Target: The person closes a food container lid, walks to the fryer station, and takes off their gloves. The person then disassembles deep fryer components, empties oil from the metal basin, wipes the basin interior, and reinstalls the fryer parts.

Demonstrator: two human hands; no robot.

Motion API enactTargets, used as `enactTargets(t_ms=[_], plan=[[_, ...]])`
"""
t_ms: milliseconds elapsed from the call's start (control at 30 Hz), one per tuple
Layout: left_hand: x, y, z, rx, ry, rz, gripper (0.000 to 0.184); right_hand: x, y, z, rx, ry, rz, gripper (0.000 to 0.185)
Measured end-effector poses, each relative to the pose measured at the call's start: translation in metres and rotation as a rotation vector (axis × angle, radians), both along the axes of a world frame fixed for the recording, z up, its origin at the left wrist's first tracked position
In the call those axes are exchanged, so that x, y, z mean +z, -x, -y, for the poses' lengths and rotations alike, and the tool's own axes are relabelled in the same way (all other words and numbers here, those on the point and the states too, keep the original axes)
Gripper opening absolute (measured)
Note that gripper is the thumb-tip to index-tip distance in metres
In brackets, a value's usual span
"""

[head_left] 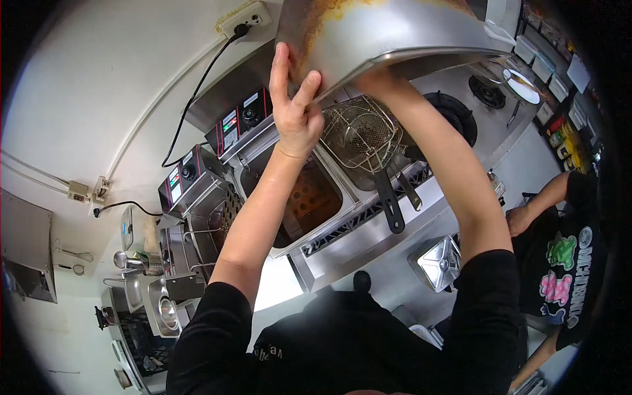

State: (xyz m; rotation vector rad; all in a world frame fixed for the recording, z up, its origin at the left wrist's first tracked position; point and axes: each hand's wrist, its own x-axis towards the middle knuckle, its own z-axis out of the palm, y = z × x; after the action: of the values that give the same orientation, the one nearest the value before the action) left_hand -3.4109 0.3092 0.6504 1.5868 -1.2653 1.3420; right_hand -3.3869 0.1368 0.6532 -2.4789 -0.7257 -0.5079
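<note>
A large stainless steel box-like piece (408, 29), stained brown with burnt grease, fills the top of the view above the fryers. My left hand (296, 108) grips its left side near the lower edge, with two fingers showing against the metal. My right hand (378, 82) reaches under its rim, and its fingers are hidden there. Below my arms is a fryer tank (309, 197) of brown oil with a perforated plate in it. A wire fry basket (355, 125) and a mesh skimmer (368, 135) with a black handle (388, 201) lie over the neighbouring tank.
Fryer control boxes (187, 174) with lit switches stand along the wall, a black power cord (197, 92) above them. Black burners (487, 92) are at the right. A co-worker in a black printed shirt (559, 263) stands close on my right. A square metal lid (438, 263) is nearby.
</note>
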Motion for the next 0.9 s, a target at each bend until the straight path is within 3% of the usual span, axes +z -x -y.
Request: enactTargets(t_ms=[167,300,400,467,533,633,700,733,800,900], plan=[[0.004,-0.002,0.003,-0.098,0.026,0.057,0.067,0.013,0.029,-0.016,-0.208,-0.136,-0.011,0.028],[-0.007,-0.010,-0.006,-0.027,0.057,-0.010,0.066,-0.076,-0.007,-0.008,-0.028,-0.290,-0.077,0.028],[-0.010,-0.007,-0.008,0.005,0.034,0.044,0.062,-0.039,0.022,0.004,-0.022,-0.186,-0.188,0.027],[-0.015,-0.001,-0.006,-0.026,0.061,-0.029,0.070,-0.022,-0.003,0.018,-0.080,-0.284,0.250,0.026],[-0.013,0.005,-0.007,-0.056,0.096,-0.097,0.080,-0.036,-0.067,0.018,-0.208,-0.330,0.393,0.027],[-0.014,0.006,-0.010,-0.090,0.142,-0.142,0.082,-0.038,-0.027,0.016,-0.141,-0.413,0.232,0.028],[-0.015,0.003,-0.016,-0.075,0.127,-0.118,0.083,-0.071,-0.018,0.006,-0.163,-0.302,-0.074,0.028],[-0.014,0.003,-0.018,-0.058,0.125,-0.094,0.083,-0.074,-0.010,0.005,-0.155,-0.296,-0.074,0.028],[-0.013,0.001,-0.020,-0.041,0.128,-0.070,0.084,-0.086,0.015,0.003,0.029,0.159,0.064,0.030],[-0.017,0.001,-0.026,0.015,0.104,-0.109,0.088,-0.072,-0.021,0.024,-0.149,0.073,0.012,0.031]])
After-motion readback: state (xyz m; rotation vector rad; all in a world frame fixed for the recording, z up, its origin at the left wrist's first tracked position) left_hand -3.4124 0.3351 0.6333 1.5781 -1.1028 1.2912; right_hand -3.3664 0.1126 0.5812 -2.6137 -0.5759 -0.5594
